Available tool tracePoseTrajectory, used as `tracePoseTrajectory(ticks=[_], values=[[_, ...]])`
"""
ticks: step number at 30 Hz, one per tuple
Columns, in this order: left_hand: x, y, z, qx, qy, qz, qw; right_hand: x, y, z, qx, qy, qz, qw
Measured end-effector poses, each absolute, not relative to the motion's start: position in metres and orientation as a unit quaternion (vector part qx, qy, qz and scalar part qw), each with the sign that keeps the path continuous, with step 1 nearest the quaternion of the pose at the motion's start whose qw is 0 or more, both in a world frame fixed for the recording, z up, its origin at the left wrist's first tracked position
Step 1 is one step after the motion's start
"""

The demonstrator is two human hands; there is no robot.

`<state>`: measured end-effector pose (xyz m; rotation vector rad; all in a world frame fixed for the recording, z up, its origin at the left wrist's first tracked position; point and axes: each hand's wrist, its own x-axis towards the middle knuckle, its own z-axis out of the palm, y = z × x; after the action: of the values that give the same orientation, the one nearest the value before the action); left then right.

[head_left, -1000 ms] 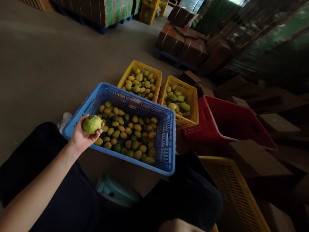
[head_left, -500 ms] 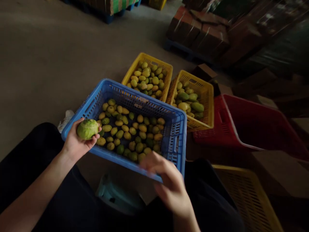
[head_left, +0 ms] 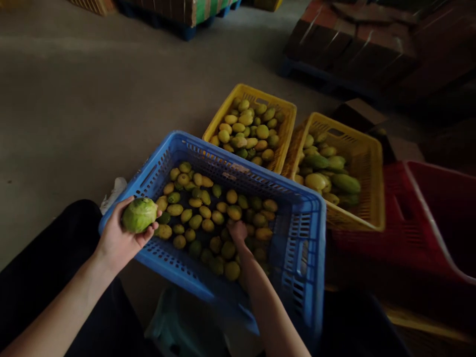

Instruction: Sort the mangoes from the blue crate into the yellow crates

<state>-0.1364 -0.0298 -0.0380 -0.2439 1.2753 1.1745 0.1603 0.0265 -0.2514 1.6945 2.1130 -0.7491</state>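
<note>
My left hand [head_left: 124, 233] is closed round a large, lumpy green citrus fruit [head_left: 140, 215], held over the near-left corner of a blue plastic crate [head_left: 267, 187]. Many small yellow and green lemons [head_left: 206, 212] are spread over the crate's bottom. My right hand [head_left: 237, 230] reaches down among them, right of the middle, with its fingers curled in. A yellowish lemon [head_left: 234, 212] lies just beyond its fingertips. What the right fingers hold, if anything, is hidden by the hand and the dim light.
Behind the blue crate stand two yellow crates, one [head_left: 290, 116] with yellow-green fruit, the other [head_left: 372, 183] with larger green fruit. A red crate [head_left: 390, 213] is at the right. Boxes [head_left: 320, 29] on a pallet stand farther back. A teal plastic object [head_left: 174, 317] shows below.
My right hand has moved from above the crate's near edge down in among the lemons. My left hand still holds the large green fruit. The view has shifted, so the crates appear lower and farther right.
</note>
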Motion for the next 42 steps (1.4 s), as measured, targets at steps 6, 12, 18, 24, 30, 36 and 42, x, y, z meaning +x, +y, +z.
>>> tracePoseTrajectory(ticks=[6, 12, 18, 24, 30, 36, 42], values=[[-0.138, -0.031, -0.025, -0.072, 0.508, 0.525, 0.679, 0.184, 0.028, -0.251, 0.7, 0.605, -0.376, 0.062], [-0.141, -0.045, -0.022, -0.029, 0.426, 0.553, 0.716, 0.185, -0.016, -0.199, 0.674, 0.501, -0.525, -0.141], [-0.13, -0.064, -0.039, -0.053, 0.415, 0.553, 0.721, 0.157, -0.058, -0.089, 0.526, 0.245, -0.71, -0.4], [-0.117, -0.09, -0.004, -0.031, 0.384, 0.506, 0.772, 0.141, -0.107, -0.002, 0.442, 0.201, -0.752, -0.447], [-0.117, -0.104, 0.034, 0.099, 0.288, 0.452, 0.838, 0.133, -0.146, 0.01, 0.461, 0.156, -0.743, -0.459], [-0.128, -0.102, 0.004, 0.118, 0.239, 0.427, 0.864, 0.123, -0.167, 0.0, 0.49, 0.102, -0.743, -0.445], [-0.118, -0.098, 0.009, 0.049, 0.255, 0.477, 0.839, 0.106, -0.156, 0.014, 0.44, 0.123, -0.734, -0.502]])
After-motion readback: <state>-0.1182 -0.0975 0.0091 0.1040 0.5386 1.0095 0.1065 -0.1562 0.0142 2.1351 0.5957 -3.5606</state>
